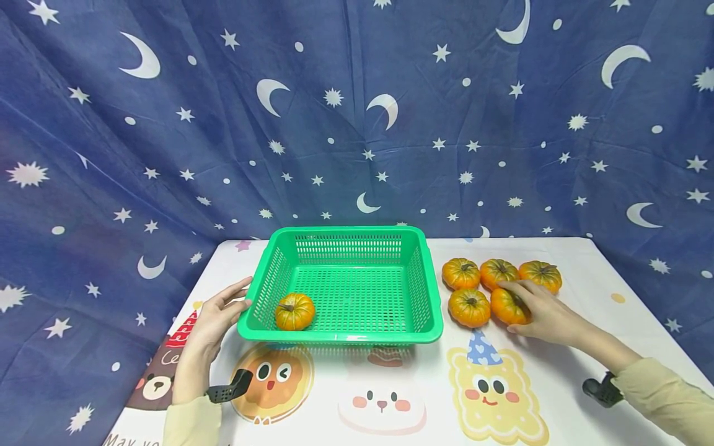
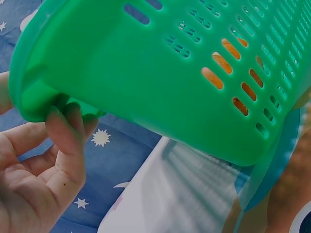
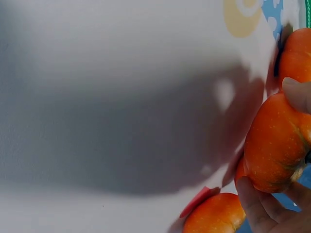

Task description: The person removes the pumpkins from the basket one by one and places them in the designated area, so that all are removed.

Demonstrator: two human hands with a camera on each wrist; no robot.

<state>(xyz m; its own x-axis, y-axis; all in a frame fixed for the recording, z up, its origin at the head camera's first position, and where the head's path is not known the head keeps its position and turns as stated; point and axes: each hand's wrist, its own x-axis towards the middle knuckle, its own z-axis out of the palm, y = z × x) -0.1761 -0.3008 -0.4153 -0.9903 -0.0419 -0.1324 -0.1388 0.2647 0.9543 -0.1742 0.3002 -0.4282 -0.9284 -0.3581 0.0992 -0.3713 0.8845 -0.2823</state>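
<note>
My left hand point(image 1: 214, 319) is at the left side of a green plastic basket point(image 1: 340, 337). In the left wrist view its fingers point(image 2: 68, 141) curl under the basket's rim point(image 2: 17, 92). Inside the basket, at the near left corner, sits one small orange pumpkin point(image 1: 295, 311). Over on the right, my right hand point(image 1: 549, 316) grips another small pumpkin point(image 1: 506, 306) from above. The right wrist view shows the thumb point(image 3: 297, 94) on one side of this pumpkin point(image 3: 274, 145) and the fingers point(image 3: 260, 208) on the other.
Several more pumpkins are grouped around the gripped one, including one to its left point(image 1: 469, 308) and one at the far right point(image 1: 540, 276). A white cloth with cartoon prints point(image 1: 382, 396) covers the table. Behind it hangs a blue star-and-moon curtain point(image 1: 346, 155).
</note>
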